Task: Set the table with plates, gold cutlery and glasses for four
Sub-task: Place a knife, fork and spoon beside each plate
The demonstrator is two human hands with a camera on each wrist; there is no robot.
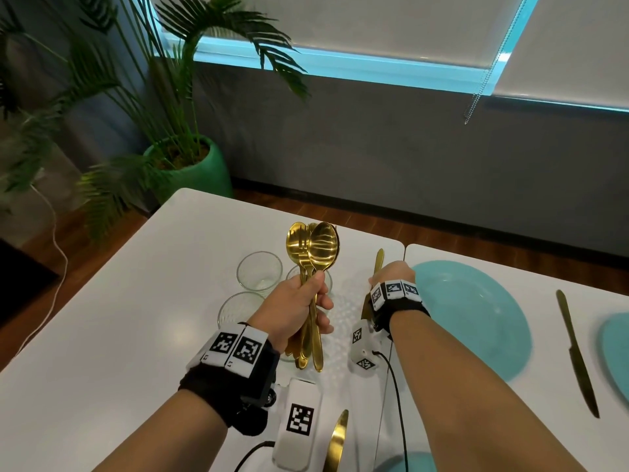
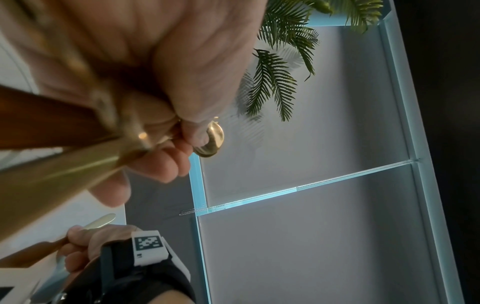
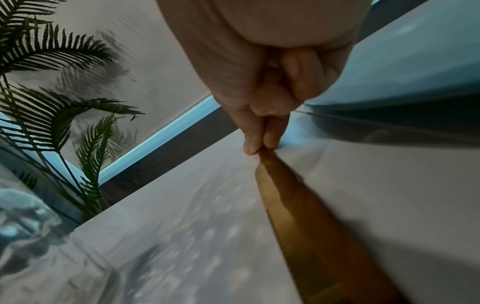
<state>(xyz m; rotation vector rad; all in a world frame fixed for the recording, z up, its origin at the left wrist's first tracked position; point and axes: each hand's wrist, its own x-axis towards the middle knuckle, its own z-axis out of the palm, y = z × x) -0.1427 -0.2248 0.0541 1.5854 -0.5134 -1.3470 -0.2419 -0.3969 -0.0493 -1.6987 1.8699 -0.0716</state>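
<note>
Over the white table, left hand: fist wrapped round a bundle of gold spoons and forks, held upright.
Right hand: pinching a gold knife, just left of the teal plate.
Glasses: behind the bundle.

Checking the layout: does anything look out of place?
The glasses stand bunched together left of the plate, not at separate places. Otherwise nothing spilled or damaged.
</note>
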